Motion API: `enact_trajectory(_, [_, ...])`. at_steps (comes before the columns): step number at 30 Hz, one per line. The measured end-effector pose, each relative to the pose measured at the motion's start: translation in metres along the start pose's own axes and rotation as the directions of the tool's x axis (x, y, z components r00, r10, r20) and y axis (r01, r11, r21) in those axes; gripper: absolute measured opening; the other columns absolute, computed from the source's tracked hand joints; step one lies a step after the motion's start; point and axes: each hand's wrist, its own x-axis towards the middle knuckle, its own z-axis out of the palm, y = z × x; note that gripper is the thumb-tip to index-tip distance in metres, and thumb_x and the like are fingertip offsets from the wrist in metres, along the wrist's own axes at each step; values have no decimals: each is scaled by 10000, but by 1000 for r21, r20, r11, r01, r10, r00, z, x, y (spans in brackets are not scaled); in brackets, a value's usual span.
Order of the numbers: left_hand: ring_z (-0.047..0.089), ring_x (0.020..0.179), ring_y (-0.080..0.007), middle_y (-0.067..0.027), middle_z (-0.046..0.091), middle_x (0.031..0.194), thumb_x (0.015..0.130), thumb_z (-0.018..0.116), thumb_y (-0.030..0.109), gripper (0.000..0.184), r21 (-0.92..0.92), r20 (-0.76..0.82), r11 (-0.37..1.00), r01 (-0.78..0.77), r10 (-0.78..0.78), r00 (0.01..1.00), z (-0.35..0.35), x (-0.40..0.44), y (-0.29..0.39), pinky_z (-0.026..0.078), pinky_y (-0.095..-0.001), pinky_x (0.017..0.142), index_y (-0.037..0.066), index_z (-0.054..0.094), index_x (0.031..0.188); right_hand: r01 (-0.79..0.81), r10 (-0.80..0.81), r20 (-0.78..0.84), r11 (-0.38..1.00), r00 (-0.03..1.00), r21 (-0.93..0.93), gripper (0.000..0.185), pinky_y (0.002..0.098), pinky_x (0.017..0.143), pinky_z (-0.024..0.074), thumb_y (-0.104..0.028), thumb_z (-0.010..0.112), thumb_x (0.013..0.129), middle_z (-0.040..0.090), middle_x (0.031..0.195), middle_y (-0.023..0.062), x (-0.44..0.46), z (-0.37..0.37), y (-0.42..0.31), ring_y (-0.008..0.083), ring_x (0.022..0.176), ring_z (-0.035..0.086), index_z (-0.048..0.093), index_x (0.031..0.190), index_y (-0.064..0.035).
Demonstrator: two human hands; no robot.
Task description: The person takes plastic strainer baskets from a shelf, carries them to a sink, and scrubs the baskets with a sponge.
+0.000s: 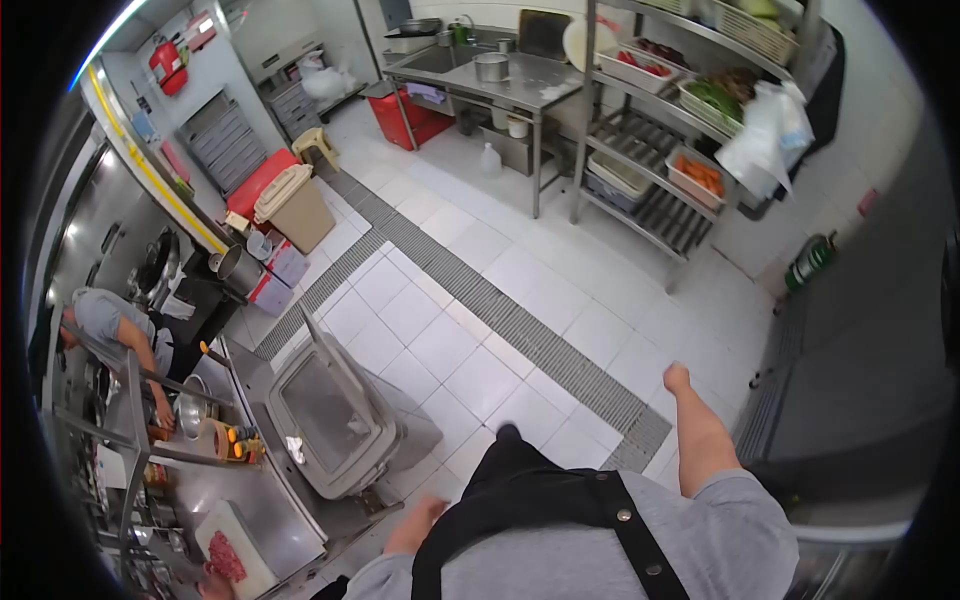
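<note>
My right hand [677, 378] hangs out ahead on the right, above the tiled floor, its fingers curled in and nothing visible in it. Low in the middle is my left hand [430, 512], beside my black apron [520, 490]; it is blurred and its fingers are hard to make out. The nearest object to it is a grey lidded bin [335, 415] with a crumpled white scrap on its rim.
A floor drain grating [480, 310] crosses the white tiles. At left, a co-worker [110, 320] reaches over a steel counter; another person's hand is by meat on a cutting board [235, 550]. Metal shelves [640, 150], a sink table [460, 75] and a beige bin [298, 208] stand farther off.
</note>
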Motion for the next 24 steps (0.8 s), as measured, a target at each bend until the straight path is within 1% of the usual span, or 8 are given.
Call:
enact_trajectory(2, [535,529,-192,-77,583,606,816,678,244,227,-164,50,970,180,-174,984,-2,-8,-16,445,-393,482,34,656,734,65,-28,-199,981,980,183,147,418,654,521,-119,563,812,671,769,191,96,-1,-60,336,716,657,658,800,-8])
enact_trajectory(9, [567,560,-216,-95,627,675,818,639,213,186,-388,94,878,279,-263,960,-112,48,65,461,-406,509,29,665,815,96,-184,142,875,973,474,44,317,476,470,-74,681,778,639,590,67,182,60,-241,132,502,594,687,738,-57])
enact_trajectory(11, [576,570,-223,-100,639,694,819,628,204,182,-376,37,907,188,-188,981,-160,85,109,466,-410,516,27,668,838,208,-295,278,930,914,302,111,315,462,489,-113,665,797,653,595,64,177,110,-243,128,465,594,689,695,-77])
enact_trajectory(12, [581,574,-227,-103,645,704,819,623,199,181,-354,5,925,137,-144,990,-188,107,133,468,-412,520,26,669,849,362,-350,386,931,854,43,184,369,641,526,-250,673,745,693,732,109,169,113,-242,290,674,663,723,828,-94])
enact_trajectory(14, [590,583,-234,-108,657,724,820,612,190,184,-179,-96,983,-31,14,995,-252,158,182,473,-416,528,25,672,872,57,-168,788,984,593,167,223,409,691,523,-289,620,779,705,822,112,169,127,-214,301,715,664,726,865,-112])
enact_trajectory(16, [599,592,-241,-113,670,743,821,600,181,190,29,-235,981,-191,193,953,-338,220,241,477,-420,536,23,674,895,-138,22,827,988,562,68,230,413,694,523,-291,612,776,703,823,119,170,111,-216,306,722,664,725,856,-107])
enact_trajectory(19, [629,560,-215,-101,664,662,791,679,213,195,-388,-631,832,-396,73,772,-496,269,357,495,-366,531,60,686,911,-239,126,840,971,528,4,241,420,699,522,-293,600,771,699,823,130,220,102,-233,313,732,663,723,843,-98])
enact_trajectory(24, [541,457,-137,-83,643,616,813,681,161,220,-457,-794,601,-656,57,605,-687,236,508,422,-296,425,49,653,1000,-250,172,832,967,528,-42,261,431,706,520,-296,579,763,694,824,149,370,102,-296,325,749,662,720,821,-84])
